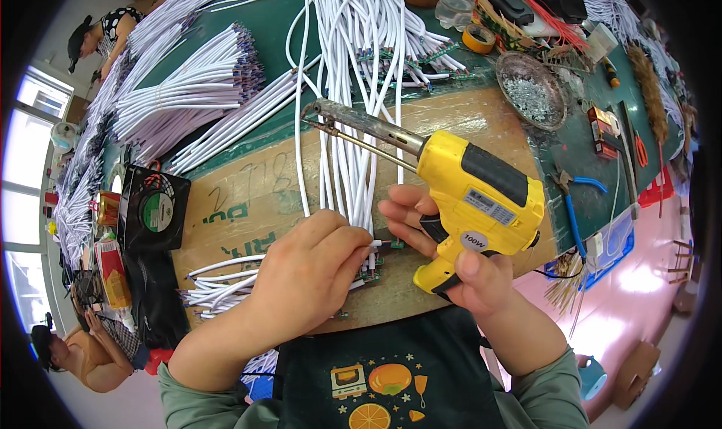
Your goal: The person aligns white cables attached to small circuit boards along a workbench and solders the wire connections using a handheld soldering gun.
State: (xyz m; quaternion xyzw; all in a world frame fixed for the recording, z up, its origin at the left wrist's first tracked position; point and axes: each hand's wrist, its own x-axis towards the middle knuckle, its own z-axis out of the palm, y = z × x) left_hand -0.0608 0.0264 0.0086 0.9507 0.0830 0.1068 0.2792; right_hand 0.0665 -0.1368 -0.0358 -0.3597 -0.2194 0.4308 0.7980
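Pointing up-left — soldering gun (451, 184) barrel.

The right hand (459, 267) grips a yellow soldering gun (466, 196); the left hand (308, 275) pinches a white cable (374, 243).

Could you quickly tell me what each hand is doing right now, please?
Left hand: closed, pinching a white cable at its end.
Right hand: closed around the grip of the yellow soldering gun.

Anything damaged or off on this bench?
The soldering gun in the right hand has a dark, scorched, crusted barrel up to the tip. The left hand pinches a white cable. Nothing looks spilled or broken.
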